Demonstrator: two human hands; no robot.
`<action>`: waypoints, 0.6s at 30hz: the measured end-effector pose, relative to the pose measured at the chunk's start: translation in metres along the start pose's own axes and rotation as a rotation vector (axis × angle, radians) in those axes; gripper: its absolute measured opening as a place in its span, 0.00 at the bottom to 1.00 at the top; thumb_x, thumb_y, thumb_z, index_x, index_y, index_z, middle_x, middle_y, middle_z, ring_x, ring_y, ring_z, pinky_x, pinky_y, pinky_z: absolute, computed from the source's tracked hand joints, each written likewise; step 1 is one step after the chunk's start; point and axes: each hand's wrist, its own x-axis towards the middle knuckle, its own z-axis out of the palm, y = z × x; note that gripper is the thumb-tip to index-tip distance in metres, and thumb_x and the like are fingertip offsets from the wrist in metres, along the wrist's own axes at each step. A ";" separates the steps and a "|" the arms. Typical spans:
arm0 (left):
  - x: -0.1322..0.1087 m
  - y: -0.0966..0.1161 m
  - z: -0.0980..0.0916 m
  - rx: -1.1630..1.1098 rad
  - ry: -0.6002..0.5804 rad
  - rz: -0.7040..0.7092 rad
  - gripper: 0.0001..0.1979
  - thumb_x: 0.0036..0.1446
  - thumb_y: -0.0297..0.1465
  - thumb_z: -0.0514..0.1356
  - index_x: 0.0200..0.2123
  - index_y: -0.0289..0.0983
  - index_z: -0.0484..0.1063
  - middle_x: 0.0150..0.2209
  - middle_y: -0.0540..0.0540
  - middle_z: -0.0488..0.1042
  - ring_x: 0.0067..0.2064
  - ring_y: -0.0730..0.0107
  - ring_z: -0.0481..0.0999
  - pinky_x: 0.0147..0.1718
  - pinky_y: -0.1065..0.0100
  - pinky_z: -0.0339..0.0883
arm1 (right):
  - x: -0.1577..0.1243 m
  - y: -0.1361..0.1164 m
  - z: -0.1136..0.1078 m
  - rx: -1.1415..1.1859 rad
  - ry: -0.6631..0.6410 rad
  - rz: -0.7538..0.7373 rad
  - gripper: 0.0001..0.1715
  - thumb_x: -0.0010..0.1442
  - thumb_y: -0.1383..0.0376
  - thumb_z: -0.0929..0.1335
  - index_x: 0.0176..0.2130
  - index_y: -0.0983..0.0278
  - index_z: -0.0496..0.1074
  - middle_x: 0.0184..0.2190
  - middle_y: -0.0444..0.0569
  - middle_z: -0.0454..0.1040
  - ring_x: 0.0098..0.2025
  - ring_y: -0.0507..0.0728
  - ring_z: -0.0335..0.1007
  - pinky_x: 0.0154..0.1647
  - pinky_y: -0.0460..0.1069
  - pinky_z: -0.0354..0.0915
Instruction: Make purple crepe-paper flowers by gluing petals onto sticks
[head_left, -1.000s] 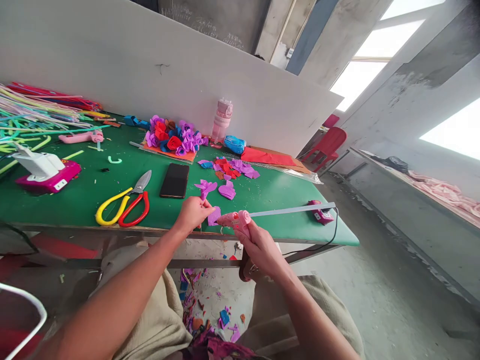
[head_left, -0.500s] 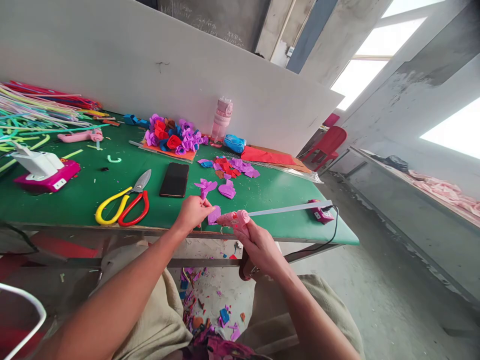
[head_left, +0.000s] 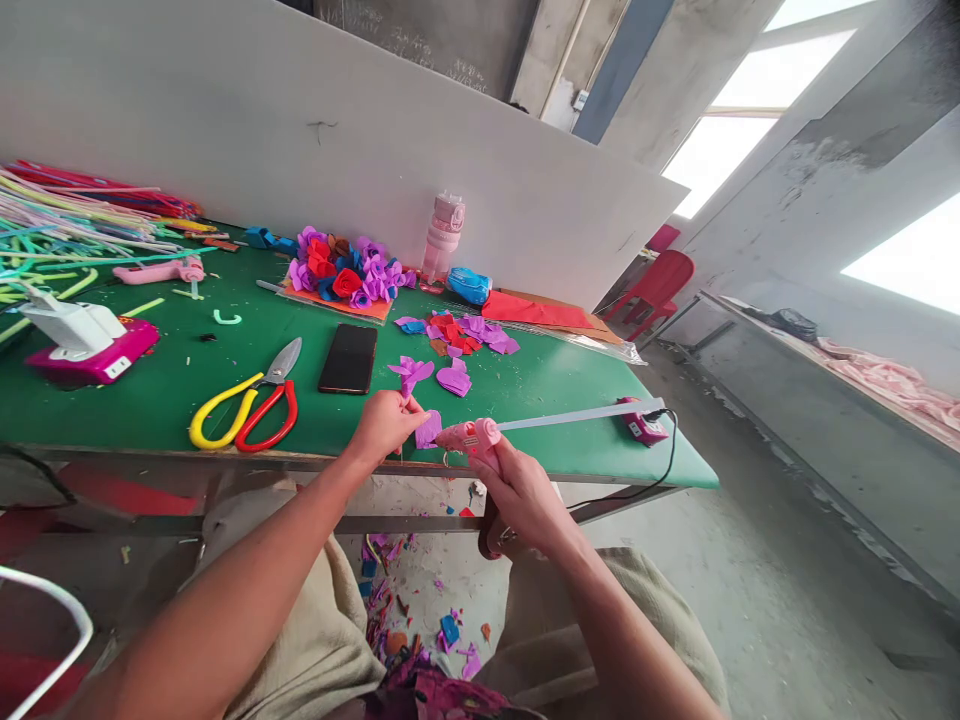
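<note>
My left hand [head_left: 385, 424] is closed at the table's near edge, pinching a purple paper flower [head_left: 411, 373] whose petals spread above the fingers. A purple paper petal [head_left: 429, 430] sticks out from the same fingertips on the right. My right hand [head_left: 517, 490] is wrapped round the handle of a pink glue gun [head_left: 469, 437]. Its nozzle points left and meets or nearly meets the petal's right edge. From the back of the gun a long translucent glue stick [head_left: 577, 413] extends to the right. Loose purple petals [head_left: 454, 378] lie just beyond the hands.
On the green table [head_left: 570, 375] are scissors [head_left: 255, 405], a phone [head_left: 348, 358], finished paper flowers [head_left: 349, 270], a petal pile [head_left: 465, 332] and a pink bottle [head_left: 442, 240]. A power adapter [head_left: 82, 335] stands left; a corded magenta socket [head_left: 642, 424] sits right.
Almost nothing differs. Both hands keep their places, with the glue gun's nozzle still at the petal; the view has shifted very slightly.
</note>
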 end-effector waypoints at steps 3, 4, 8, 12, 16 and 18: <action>-0.001 0.001 0.000 -0.012 0.000 -0.010 0.09 0.45 0.34 0.61 0.19 0.36 0.67 0.10 0.57 0.58 0.10 0.77 0.59 0.13 0.74 0.53 | 0.000 0.001 0.000 -0.006 0.008 -0.002 0.17 0.62 0.56 0.58 0.44 0.61 0.67 0.26 0.45 0.70 0.27 0.55 0.64 0.28 0.46 0.54; -0.001 0.001 0.000 -0.016 0.001 -0.010 0.09 0.45 0.34 0.61 0.19 0.36 0.67 0.10 0.57 0.58 0.10 0.78 0.59 0.12 0.74 0.52 | 0.000 0.001 0.000 -0.007 0.011 -0.006 0.17 0.62 0.56 0.58 0.44 0.61 0.67 0.26 0.45 0.70 0.27 0.55 0.64 0.28 0.46 0.55; 0.000 -0.001 0.000 -0.019 0.007 -0.005 0.09 0.45 0.34 0.61 0.19 0.36 0.68 0.11 0.57 0.59 0.10 0.78 0.59 0.11 0.75 0.52 | 0.000 0.002 -0.001 -0.002 0.018 -0.029 0.18 0.63 0.56 0.57 0.46 0.60 0.67 0.27 0.45 0.71 0.27 0.55 0.65 0.28 0.46 0.55; 0.002 -0.003 0.001 -0.023 -0.004 -0.009 0.10 0.45 0.35 0.61 0.19 0.36 0.68 0.11 0.56 0.59 0.09 0.78 0.59 0.11 0.75 0.52 | 0.000 0.003 -0.002 -0.018 0.019 -0.019 0.17 0.63 0.57 0.58 0.45 0.60 0.67 0.26 0.44 0.70 0.27 0.55 0.64 0.28 0.46 0.55; 0.002 -0.004 0.001 -0.032 -0.003 -0.011 0.10 0.45 0.35 0.62 0.19 0.36 0.68 0.11 0.57 0.58 0.10 0.78 0.59 0.11 0.75 0.52 | 0.000 0.004 -0.002 -0.028 0.021 -0.010 0.17 0.62 0.57 0.58 0.46 0.61 0.67 0.27 0.45 0.71 0.28 0.55 0.65 0.28 0.46 0.55; 0.002 -0.004 0.001 -0.034 -0.006 -0.010 0.10 0.45 0.35 0.61 0.20 0.36 0.68 0.11 0.56 0.59 0.10 0.77 0.59 0.11 0.74 0.52 | 0.000 0.005 -0.002 -0.029 0.023 -0.005 0.17 0.62 0.57 0.58 0.46 0.61 0.67 0.28 0.45 0.71 0.28 0.55 0.65 0.28 0.46 0.55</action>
